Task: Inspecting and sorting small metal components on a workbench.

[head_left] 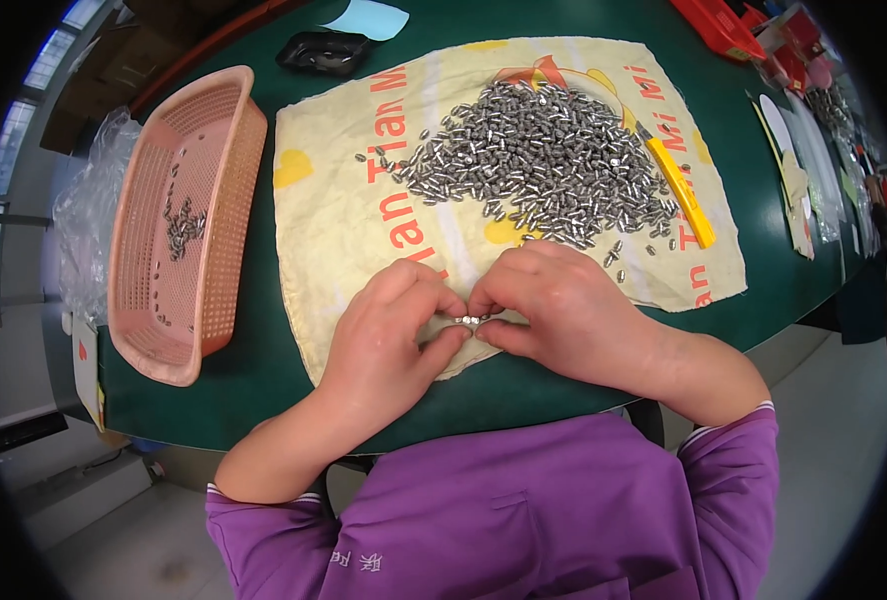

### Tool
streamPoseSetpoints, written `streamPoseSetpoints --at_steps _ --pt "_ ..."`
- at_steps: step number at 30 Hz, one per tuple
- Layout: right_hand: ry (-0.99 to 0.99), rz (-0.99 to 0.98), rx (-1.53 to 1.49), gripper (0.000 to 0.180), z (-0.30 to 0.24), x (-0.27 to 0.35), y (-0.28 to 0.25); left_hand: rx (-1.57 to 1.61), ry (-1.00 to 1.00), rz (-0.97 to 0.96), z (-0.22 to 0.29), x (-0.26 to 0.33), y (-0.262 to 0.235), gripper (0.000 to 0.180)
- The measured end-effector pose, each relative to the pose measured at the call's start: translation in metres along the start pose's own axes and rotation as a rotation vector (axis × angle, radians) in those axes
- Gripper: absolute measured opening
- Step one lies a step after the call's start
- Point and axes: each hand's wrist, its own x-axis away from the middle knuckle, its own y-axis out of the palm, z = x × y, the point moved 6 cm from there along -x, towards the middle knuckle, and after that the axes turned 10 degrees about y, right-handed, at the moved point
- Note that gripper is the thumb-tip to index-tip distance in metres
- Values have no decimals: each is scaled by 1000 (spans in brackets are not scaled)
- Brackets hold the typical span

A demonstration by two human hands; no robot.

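My left hand (388, 335) and my right hand (563, 305) meet at the near edge of a cream cloth (343, 215) with orange print. Between their fingertips they pinch a small silver metal piece (469, 320), both hands touching it. A large heap of several small silver metal pieces (543, 160) lies on the cloth just beyond my hands. A yellow utility knife (680, 188) rests on the cloth at the right of the heap.
A pink plastic basket (218, 250) with several metal pieces inside stands at the left on the green table (263, 370). Clear plastic bags (88, 215) lie left of it. A black tray (323, 52) sits at the back; red bins (718, 25) and clutter at the right.
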Motion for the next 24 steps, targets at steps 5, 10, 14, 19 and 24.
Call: streamPoseSetpoints --at_steps 5,10,14,19,24 --pt "-24 -3 -25 22 1 1 -5 11 23 2 3 0 -2 28" --pt "-9 5 -46 21 5 1 -13 17 -46 -44 3 -1 0 45" --pt "-53 47 -5 16 4 1 -9 37 -61 -54 3 1 2 54" --pt "-89 39 4 12 2 1 -5 70 -19 -48 3 2 4 70" --pt "-113 77 69 13 -5 2 -10 103 -33 -40 1 3 6 73"
